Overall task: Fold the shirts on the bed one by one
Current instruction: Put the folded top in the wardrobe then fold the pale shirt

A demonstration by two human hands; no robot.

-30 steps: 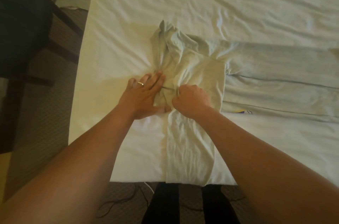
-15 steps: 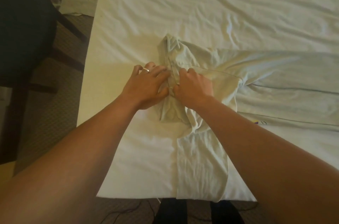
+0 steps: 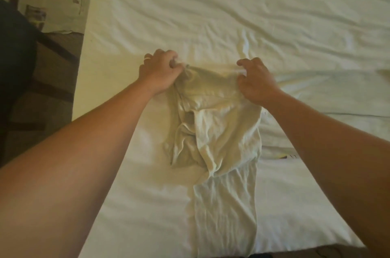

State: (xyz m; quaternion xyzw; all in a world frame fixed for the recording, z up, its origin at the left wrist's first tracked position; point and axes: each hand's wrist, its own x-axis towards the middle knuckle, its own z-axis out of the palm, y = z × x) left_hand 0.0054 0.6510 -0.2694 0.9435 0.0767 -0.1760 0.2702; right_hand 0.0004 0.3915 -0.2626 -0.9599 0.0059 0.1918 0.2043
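- Two bare hands hold the far edge of a pale shirt point(image 3: 219, 131) that lies bunched near the front of the bed point(image 3: 232, 15).
- Left hand point(image 3: 159, 73): its fingers point(image 3: 173, 61) are curled round the shirt's far-left corner, pinching the cloth against the thumb; a ring point(image 3: 147, 58) shows on one finger.
- Right hand point(image 3: 256, 81): its fingers point(image 3: 242, 63) are bent and pinch the far-right corner of the same edge, with the cloth drawn fairly taut between the two hands.
- Below that held edge the shirt sags in rumpled folds, and a narrow, flatter strip of it runs down toward the near edge of the bed and hangs over it.
- Just to the right lies another pale garment point(image 3: 329, 97), spread flat across the sheet and running out of the frame; a small yellow and dark print point(image 3: 285, 156) shows on it beside the held shirt.
- White, wrinkled sheet covers the bed.
- At the left, off the bed, stand a dark chair point(image 3: 16, 72) on brown patterned carpet point(image 3: 54, 80), and some papers point(image 3: 54, 4) lie farther back on the floor.
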